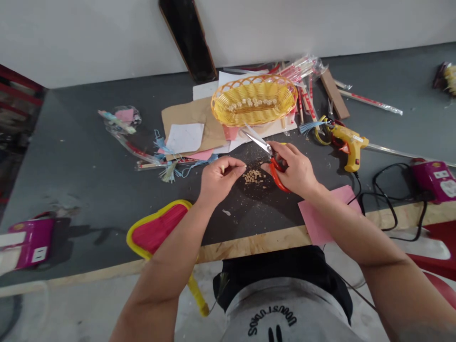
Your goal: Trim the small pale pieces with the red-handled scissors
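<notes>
My right hand [295, 168] is wrapped round the handles of red-handled scissors [262, 143], whose blades point up and left toward the basket. Just to the left, my left hand [223, 178] is closed in a pinch on a short pale stick [223, 168]; most of it is hidden by the fingers. Between the hands, a small heap of cut wooden bits [252, 176] lies on the dark table with crumbs scattered round it. The yellow woven basket [254, 115] beyond the scissors holds a row of pale little pieces.
Brown paper [178, 114] and a white sheet [185, 137] lie left of the basket. To the right are a yellow glue gun [351, 145] with a black cord, pink paper [322, 221] and a purple box [435, 180]. A yellow-rimmed pink fan [156, 225] overhangs the front edge.
</notes>
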